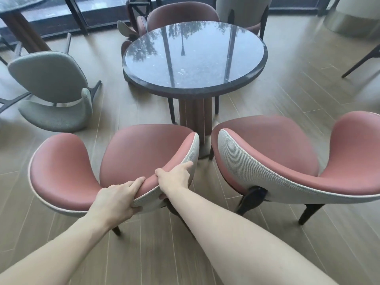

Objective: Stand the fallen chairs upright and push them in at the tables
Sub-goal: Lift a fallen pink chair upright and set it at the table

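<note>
Pink chair (127,159), lower centre, upright on the wood floor (257,233), just short of the round dark desk (193,56). Left hand (115,200) and right hand (174,177) both clasping the curved backrest rim. Best pushed straight and level toward the desk, clear of the second pink chair (287,161) at right. Glossy pink seat, grey woven back. Grey chair (53,89) lying fallen, left.

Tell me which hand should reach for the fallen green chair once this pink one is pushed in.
Left, probably. The fallen green chair lies on the floor left of the pink chair, nearer the left hand; the right hand would have to cross over.
</note>
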`<state>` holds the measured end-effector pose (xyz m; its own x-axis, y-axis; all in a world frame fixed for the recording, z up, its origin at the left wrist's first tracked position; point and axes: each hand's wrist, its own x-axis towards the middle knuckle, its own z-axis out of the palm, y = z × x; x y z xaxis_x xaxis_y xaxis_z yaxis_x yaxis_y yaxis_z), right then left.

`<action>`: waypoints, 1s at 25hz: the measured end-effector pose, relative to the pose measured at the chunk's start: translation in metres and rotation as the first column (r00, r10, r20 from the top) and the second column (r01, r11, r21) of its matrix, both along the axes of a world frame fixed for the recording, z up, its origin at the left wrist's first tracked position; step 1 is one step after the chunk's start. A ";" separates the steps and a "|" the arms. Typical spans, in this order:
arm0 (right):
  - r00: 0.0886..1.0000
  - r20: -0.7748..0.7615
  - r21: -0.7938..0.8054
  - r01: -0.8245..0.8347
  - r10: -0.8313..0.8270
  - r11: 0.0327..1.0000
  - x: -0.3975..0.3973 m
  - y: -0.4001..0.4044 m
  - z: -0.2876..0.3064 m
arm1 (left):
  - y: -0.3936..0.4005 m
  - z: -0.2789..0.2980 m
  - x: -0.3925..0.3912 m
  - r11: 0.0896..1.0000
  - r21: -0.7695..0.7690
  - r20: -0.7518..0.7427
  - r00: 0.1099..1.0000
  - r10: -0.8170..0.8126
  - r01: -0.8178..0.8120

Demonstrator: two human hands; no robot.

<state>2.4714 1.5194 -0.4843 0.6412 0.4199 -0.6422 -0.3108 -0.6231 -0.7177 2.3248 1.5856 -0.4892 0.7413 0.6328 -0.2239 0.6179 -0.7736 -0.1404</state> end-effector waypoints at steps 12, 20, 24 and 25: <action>1.000 -0.020 -0.098 -0.026 0.024 0.995 0.021 0.016 0.013 | 0.004 0.015 0.012 0.999 -0.034 0.016 1.000 0.013 -0.013; 0.999 0.010 -0.131 -0.051 0.053 0.990 0.022 0.004 0.004 | -0.013 0.006 0.012 0.999 -0.028 0.030 0.999 0.017 -0.016; 0.999 0.019 -0.106 -0.048 0.050 0.993 0.020 0.000 0.001 | -0.017 0.005 0.010 0.999 -0.021 0.033 0.999 0.031 -0.030; 0.998 0.015 -0.097 -0.059 0.061 0.993 0.020 -0.001 0.001 | -0.018 0.005 0.010 0.999 -0.019 0.025 0.999 0.037 -0.036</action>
<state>2.4918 1.5181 -0.4831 0.6285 0.3947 -0.6702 -0.2580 -0.7071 -0.6584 2.3346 1.5671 -0.4845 0.7233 0.6556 -0.2168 0.6492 -0.7526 -0.1101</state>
